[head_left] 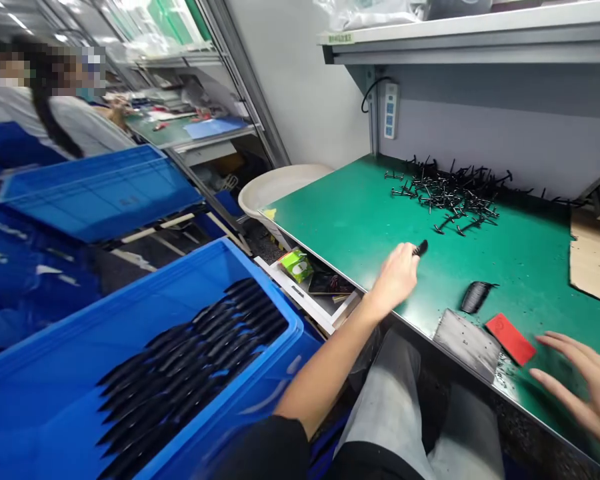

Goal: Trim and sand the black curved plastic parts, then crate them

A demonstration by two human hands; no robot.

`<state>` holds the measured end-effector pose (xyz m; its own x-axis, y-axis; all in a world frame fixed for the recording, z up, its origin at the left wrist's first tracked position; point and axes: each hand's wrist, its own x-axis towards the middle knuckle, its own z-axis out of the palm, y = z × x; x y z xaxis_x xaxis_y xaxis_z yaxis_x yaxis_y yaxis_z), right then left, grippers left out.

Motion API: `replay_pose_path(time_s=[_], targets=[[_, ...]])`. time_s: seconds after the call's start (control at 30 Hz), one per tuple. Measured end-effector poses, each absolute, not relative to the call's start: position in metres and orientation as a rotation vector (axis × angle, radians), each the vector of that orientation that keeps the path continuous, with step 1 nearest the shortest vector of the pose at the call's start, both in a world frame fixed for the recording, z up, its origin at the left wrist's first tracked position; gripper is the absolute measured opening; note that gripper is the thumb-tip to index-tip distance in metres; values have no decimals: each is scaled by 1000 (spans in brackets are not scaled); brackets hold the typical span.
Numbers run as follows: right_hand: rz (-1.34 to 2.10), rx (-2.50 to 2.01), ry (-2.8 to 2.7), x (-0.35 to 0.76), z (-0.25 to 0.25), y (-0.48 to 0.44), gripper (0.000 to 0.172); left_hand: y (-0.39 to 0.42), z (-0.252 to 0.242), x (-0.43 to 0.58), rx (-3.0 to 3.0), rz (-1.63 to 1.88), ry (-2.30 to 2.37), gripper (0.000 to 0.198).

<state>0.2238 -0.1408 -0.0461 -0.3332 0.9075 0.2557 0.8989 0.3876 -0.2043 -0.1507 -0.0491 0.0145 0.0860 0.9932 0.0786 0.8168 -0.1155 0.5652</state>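
My left hand (399, 277) is closed round a small black part (420, 249) above the green tabletop, near its front edge. At the right, my right hand (585, 387) is spread, its fingers apart with nothing between them. Just left of its fingertips lies a red block (511, 339), beside a grey flat plate (467, 344) at the table edge. A black curved piece (475, 297) lies behind the plate. Toward the back wall is a heap of thin black branched parts (453, 190).
A blue crate (220, 257) with rows of black curved pieces (195, 353) stands at the left. An open drawer (320, 310) juts out under the green table (330, 213). A shelf (470, 40) hangs above; people (80, 120) are at the far left.
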Motion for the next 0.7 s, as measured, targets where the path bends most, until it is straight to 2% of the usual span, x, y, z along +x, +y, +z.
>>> replay_pose_path(time_s=[0.07, 0.17, 0.27, 0.37, 0.43, 0.5, 0.57, 0.7], targets=[[86, -1472, -2423, 198, -48, -138, 57, -78, 9, -148, 1814, 793, 1531, 27], [154, -1514, -2390, 187, -45, -130, 54, -118, -8, -140, 1162, 1018, 1013, 44], [344, -1727, -2120, 191, -32, -133, 46, -139, -24, -130, 687, 989, 673, 61], [884, -1753, -1538, 185, -7, -152, 43, -143, -26, -121, 540, 987, 564, 66], [1376, -1469, -1129, 167, 9, -167, 53, -141, -21, -113, 493, 996, 531, 66], [1695, -1118, -881, 140, 18, -174, 66, -137, -12, -104, 474, 1000, 533, 65], [1815, -900, -817, 114, 19, -170, 70, -133, -3, -94, 493, 1004, 563, 65], [1832, -826, -794, 78, 10, -154, 57, -135, 10, -75, 489, 1014, 617, 68]])
